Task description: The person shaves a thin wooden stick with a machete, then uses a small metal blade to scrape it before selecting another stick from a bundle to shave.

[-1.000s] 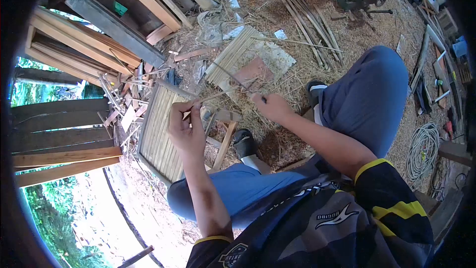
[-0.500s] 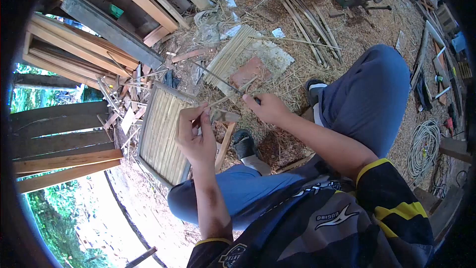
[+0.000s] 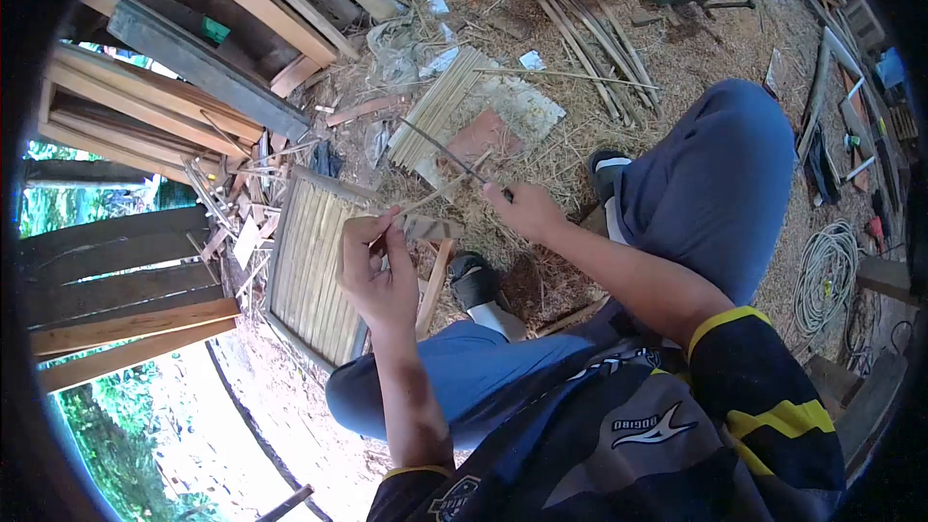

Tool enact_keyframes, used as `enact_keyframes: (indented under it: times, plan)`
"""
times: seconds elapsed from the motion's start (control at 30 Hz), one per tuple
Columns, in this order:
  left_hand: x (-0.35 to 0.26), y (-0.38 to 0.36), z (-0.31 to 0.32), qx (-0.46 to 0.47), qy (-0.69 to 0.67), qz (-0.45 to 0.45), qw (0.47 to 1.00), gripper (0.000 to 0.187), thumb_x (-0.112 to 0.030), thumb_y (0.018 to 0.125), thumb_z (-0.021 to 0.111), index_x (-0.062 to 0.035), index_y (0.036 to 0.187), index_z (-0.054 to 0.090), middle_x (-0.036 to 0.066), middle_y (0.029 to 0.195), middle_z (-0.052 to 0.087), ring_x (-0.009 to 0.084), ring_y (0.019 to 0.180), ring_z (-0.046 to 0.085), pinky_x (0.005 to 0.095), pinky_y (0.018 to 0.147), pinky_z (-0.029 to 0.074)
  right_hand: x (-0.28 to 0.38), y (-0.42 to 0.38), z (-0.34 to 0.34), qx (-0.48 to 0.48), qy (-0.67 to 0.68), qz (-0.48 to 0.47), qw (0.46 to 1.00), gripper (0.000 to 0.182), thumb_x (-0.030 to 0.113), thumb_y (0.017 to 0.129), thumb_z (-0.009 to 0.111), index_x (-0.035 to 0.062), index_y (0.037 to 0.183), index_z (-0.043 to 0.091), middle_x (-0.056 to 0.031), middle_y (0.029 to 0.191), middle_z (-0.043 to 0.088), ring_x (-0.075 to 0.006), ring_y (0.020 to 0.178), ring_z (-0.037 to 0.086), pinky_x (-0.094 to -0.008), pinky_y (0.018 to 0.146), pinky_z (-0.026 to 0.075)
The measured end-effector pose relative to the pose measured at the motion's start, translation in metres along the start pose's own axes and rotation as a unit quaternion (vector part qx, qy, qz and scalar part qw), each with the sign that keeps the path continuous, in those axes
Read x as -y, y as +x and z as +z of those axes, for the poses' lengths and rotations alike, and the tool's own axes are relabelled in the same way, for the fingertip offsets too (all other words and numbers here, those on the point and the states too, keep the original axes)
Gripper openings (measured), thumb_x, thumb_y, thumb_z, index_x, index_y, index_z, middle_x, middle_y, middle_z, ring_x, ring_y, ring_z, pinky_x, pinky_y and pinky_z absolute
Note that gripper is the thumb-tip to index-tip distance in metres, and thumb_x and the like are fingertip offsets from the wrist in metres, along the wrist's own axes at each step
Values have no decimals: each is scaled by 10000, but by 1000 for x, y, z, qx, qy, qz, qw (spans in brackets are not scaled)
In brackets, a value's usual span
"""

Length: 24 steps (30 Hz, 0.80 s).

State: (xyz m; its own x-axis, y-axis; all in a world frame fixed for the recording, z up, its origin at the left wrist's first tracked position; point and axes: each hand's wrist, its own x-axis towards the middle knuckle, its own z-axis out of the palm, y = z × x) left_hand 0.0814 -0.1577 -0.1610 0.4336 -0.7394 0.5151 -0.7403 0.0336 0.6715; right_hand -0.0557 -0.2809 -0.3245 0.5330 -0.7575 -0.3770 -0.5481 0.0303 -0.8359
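Left hand (image 3: 375,275) pinching thin pale bamboo sliver (image 3: 437,190); right hand (image 3: 522,209) gripping slim dark blade (image 3: 440,147).

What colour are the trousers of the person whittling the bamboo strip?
Blue trousers, seen in the head view, the only view.

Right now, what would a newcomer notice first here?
Centre frame, the left hand pinches a thin bamboo strip while the right hand works a long narrow blade against it. Just left lies a slatted bamboo panel, and a coiled cable sits far right.
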Motion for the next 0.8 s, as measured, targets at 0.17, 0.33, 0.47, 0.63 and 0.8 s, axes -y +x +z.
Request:
enact_keyframes:
  times: [0.17, 0.33, 0.47, 0.63, 0.8]
  plan:
    - [3, 3, -2, 8, -1, 3, 1000, 131, 139, 913, 586, 49, 1009, 585, 157, 1004, 632, 240, 905, 707, 310, 716, 612, 27, -15, 7, -31, 27, -73, 996, 682, 593, 992, 482, -38, 893, 722, -288, 774, 671, -435, 790, 695, -507, 727, 531]
    - [-1, 3, -9, -3, 11, -47, 999, 64, 66, 979, 594, 47, 1040, 583, 147, 1047, 678, 174, 941, 676, 295, 828, 582, 31, -32, -1, 13, 40, -118, 992, 689, 604, 981, 480, -30, 929, 744, -288, 828, 695, -464, 832, 695, -521, 768, 538]
    - [0, 3, -11, -13, -4, -70, 997, 69, 70, 980, 586, 62, 1049, 587, 151, 1051, 683, 171, 942, 678, 298, 845, 593, -45, 11, 17, -21, -42, 65, 997, 695, 610, 975, 494, -39, 910, 736, -266, 810, 700, -463, 819, 693, -520, 777, 536]
    - [2, 6, -13, -9, 13, -34, 999, 99, 96, 974, 576, 67, 1067, 596, 145, 1072, 677, 173, 959, 678, 286, 829, 598, 18, -11, 12, 0, 19, -12, 1000, 692, 617, 972, 508, -30, 860, 726, -239, 764, 694, -445, 770, 692, -509, 743, 539]
    - [9, 0, -15, 2, 21, -12, 1000, 109, 110, 964, 581, 58, 1059, 591, 134, 1071, 672, 177, 977, 682, 272, 804, 594, 79, -53, -9, 32, 79, -196, 977, 590, 557, 966, 570, -6, 875, 723, -224, 692, 654, -386, 643, 658, -487, 638, 509]
